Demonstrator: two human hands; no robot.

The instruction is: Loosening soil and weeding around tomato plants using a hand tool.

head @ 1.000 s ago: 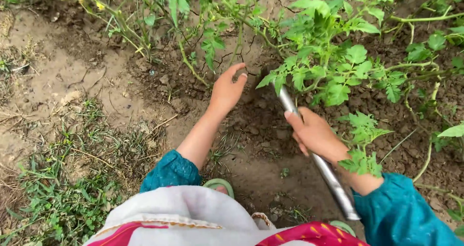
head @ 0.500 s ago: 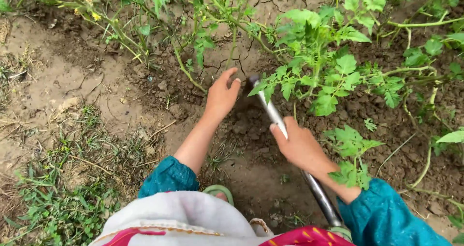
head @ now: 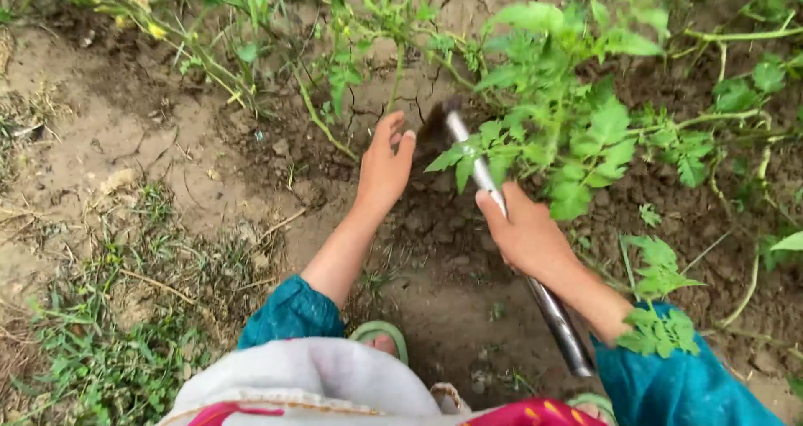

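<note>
My right hand (head: 524,232) grips the shiny metal handle of a hand hoe (head: 554,315). The handle runs up from lower right to its dark blade (head: 437,125), which sits raised over cracked soil at the foot of a green leafy plant (head: 569,133). My left hand (head: 385,165) rests open, fingers together, on the loose dark soil (head: 435,217) just left of the blade. Leaves hide part of the handle near the blade.
More green stems and small yellow flowers (head: 155,31) grow along the top. A patch of grass and dry straw (head: 109,325) lies at lower left. My green sandal (head: 381,336) and white and pink clothing (head: 318,388) show at the bottom.
The hoe's blade has moved up and away, from under the leaves to the cracked soil farther off. My right hand followed it; my left hand shifted slightly.
</note>
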